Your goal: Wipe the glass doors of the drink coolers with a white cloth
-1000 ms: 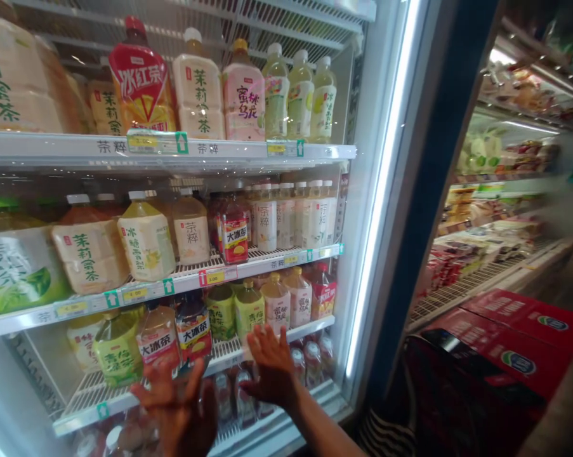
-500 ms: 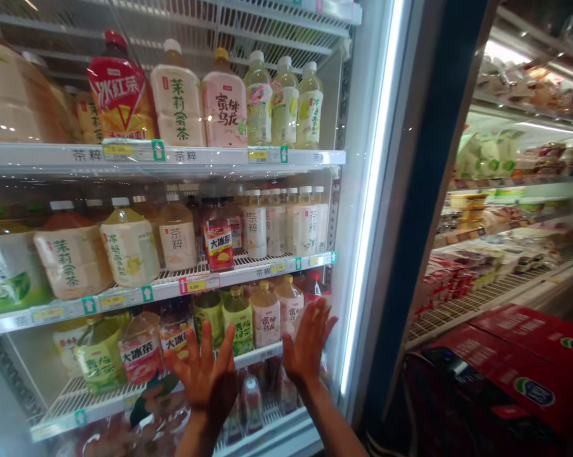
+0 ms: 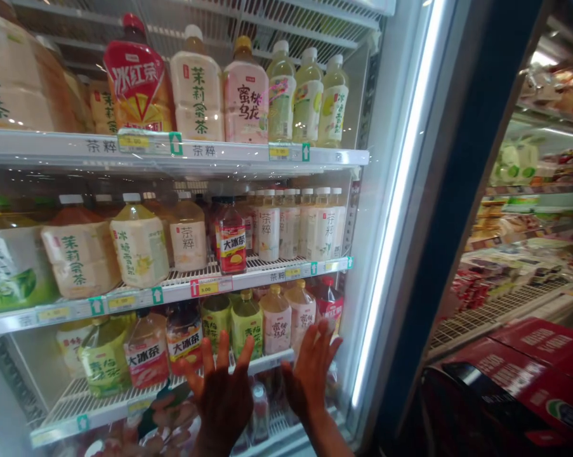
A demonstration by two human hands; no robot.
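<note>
Left hand [image 3: 225, 395]: we see its fingers spread wide, gripping nothing, with the fingertips across our view of the lower bottles.
Right hand [image 3: 309, 374]: also spread, thumb apart from the fingers, nothing in its grasp; we cannot tell whether either hand touches a surface.
Glass: faint reflections [image 3: 169, 416] low on the left suggest to us a pane between hands and drinks.
Green bottle [image 3: 246, 320]: upright on the lower shelf [image 3: 271, 363], just above the left fingertips in our view; if full, we judge it fairly heavy, its plastic wall slightly yielding.
Pink-labelled bottle [image 3: 276, 324]: upright beside the green one, nearly between our hands in view; we would wrap it below the shoulder, where the label may add grip.
Red-capped bottle [image 3: 330, 301]: at the shelf's right end, above the right hand in our view; its cap and neck look the easiest part for us to reach.
Dark-labelled bottle [image 3: 185, 343]: left of the green bottles, broad-bodied; we would expect to need a full palm around it.
Surfaces: chilled plastic may turn slippery with condensation, though we cannot make out any droplets.
</note>
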